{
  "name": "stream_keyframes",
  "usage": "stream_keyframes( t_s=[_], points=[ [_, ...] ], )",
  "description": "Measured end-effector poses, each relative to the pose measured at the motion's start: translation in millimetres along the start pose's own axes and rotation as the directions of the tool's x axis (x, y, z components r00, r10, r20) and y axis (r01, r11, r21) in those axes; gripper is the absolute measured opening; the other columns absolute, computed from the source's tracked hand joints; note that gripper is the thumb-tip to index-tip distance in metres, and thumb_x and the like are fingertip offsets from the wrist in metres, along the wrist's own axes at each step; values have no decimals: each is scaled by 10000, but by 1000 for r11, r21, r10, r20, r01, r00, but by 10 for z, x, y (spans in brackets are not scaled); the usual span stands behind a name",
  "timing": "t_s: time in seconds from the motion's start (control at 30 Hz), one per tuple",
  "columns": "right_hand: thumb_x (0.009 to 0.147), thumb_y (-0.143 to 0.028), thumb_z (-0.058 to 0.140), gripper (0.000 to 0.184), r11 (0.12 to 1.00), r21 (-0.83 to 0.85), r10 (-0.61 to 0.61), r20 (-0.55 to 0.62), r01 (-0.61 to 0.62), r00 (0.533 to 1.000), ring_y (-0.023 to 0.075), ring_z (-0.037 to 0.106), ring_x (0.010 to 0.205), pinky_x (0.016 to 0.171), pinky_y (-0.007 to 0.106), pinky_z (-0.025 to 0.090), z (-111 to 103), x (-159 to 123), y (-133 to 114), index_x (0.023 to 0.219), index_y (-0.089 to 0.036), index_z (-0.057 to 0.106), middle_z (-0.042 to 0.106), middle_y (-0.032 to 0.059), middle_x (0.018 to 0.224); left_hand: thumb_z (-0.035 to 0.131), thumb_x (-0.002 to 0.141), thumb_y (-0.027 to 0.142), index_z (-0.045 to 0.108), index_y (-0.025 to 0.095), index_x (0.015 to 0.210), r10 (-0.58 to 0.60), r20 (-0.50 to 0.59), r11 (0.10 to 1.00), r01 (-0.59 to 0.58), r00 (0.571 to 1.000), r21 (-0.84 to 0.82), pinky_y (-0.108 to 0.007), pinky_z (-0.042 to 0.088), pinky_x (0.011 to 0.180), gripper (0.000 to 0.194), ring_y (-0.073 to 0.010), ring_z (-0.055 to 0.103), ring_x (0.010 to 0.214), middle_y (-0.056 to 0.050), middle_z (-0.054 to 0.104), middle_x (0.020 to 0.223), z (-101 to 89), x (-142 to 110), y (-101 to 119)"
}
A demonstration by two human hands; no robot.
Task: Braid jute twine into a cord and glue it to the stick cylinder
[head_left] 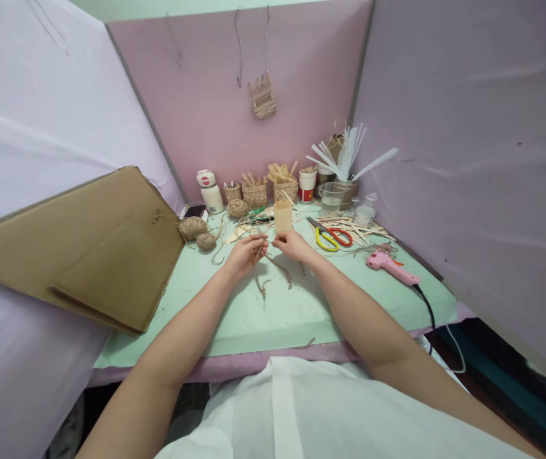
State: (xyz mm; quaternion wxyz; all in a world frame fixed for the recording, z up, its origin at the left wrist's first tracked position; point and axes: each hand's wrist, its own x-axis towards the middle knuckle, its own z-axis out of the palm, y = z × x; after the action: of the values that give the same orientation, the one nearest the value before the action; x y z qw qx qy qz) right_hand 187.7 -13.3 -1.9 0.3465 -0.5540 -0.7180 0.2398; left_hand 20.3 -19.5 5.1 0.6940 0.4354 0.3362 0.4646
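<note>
Over the middle of the table, my left hand (245, 256) is closed on brown twine (258, 279), whose loose ends hang below the fingers. Close beside it, the fingers of my right hand (294, 246) are pinched together at the twine, though the bit between the fingertips is too small to see clearly. Just behind my right hand stands a small panel of pale wooden sticks (283, 217). Scissors (329, 237) with one yellow and one red handle lie to the right. More short twine pieces (280, 271) rest on the table under my hands.
Twine balls (192, 227) sit at left near a large cardboard sheet (76, 248). Stick-filled baskets (254, 193), a white bottle (210, 192) and a plastic cup (331, 200) line the back. A pink glue gun (392, 268) lies right, its cord over the edge.
</note>
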Motion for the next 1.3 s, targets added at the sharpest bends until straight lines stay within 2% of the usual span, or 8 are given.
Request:
stream_keyframes(
  t_s=[0.1, 0.23, 0.67, 0.83, 0.93, 1.07, 1.17, 1.3],
  points=[
    [779, -248, 534, 161, 987, -146, 67, -26, -70, 997, 131, 511, 659, 607, 228, 327, -8, 7, 33, 693, -168, 644, 614, 20, 665, 667, 700, 120, 666, 111, 893, 15, 5, 999, -14, 1000, -42, -162, 476, 596, 194, -58, 583, 587, -31, 641, 683, -5, 6, 29],
    [797, -270, 528, 170, 965, -236, 105, -39, -111, 994, 160, 556, 724, 630, 237, 345, -19, 17, 71, 734, -187, 662, 661, 51, 750, 667, 694, 114, 665, 104, 891, 50, 14, 996, -49, 999, -77, -154, 469, 589, 198, -53, 581, 581, -27, 637, 675, -2, 7, 62],
    [807, -296, 553, 179, 974, -206, 93, -25, -96, 995, 162, 562, 747, 647, 237, 361, -41, 7, 45, 806, -175, 685, 670, 58, 796, 660, 745, 183, 657, 104, 844, 96, -98, 992, -104, 991, -78, -150, 451, 554, 127, -50, 558, 549, -24, 618, 645, -2, 29, 70],
    [804, -291, 524, 199, 993, -112, 33, -35, -37, 999, 137, 511, 655, 610, 229, 338, -171, 17, 82, 726, -164, 657, 601, 18, 656, 585, 809, 137, 602, 114, 796, 116, -178, 947, -163, 977, -277, -120, 344, 447, 31, -19, 457, 461, 20, 529, 577, -152, 89, 205],
    [783, -330, 522, 227, 1000, 13, 10, -92, -8, 996, 119, 453, 587, 578, 229, 319, -284, 33, 129, 684, -156, 629, 520, -18, 569, 494, 870, 124, 559, 128, 787, 105, -255, 884, -208, 961, -418, -116, 315, 424, 105, -12, 404, 422, 44, 468, 549, -292, 109, 341],
    [731, -393, 559, 252, 974, 222, -11, -179, 51, 984, 102, 401, 557, 555, 232, 308, -422, 69, 204, 686, -150, 609, 491, -35, 570, 402, 920, 141, 517, 136, 785, 90, -352, 824, -268, 932, -499, -116, 311, 418, 178, -16, 395, 419, 45, 457, 552, -450, 109, 477],
    [716, -414, 568, 274, 954, 295, 40, -313, 58, 949, 105, 406, 573, 567, 239, 324, -517, 96, 263, 706, -145, 616, 516, -26, 600, 399, 922, 144, 503, 147, 778, 118, -372, 811, -306, 921, -499, -120, 311, 416, 177, -20, 375, 411, 50, 438, 544, -512, 99, 524],
    [743, -407, 553, 282, 955, 294, 135, -544, 38, 828, 119, 437, 614, 616, 255, 368, -647, 115, 348, 767, -136, 626, 543, -2, 652, 399, 920, 143, 496, 153, 768, 135, -387, 809, -327, 912, -488, -124, 315, 420, 181, -24, 367, 408, 51, 425, 538, -538, 93, 550]
  ],
)
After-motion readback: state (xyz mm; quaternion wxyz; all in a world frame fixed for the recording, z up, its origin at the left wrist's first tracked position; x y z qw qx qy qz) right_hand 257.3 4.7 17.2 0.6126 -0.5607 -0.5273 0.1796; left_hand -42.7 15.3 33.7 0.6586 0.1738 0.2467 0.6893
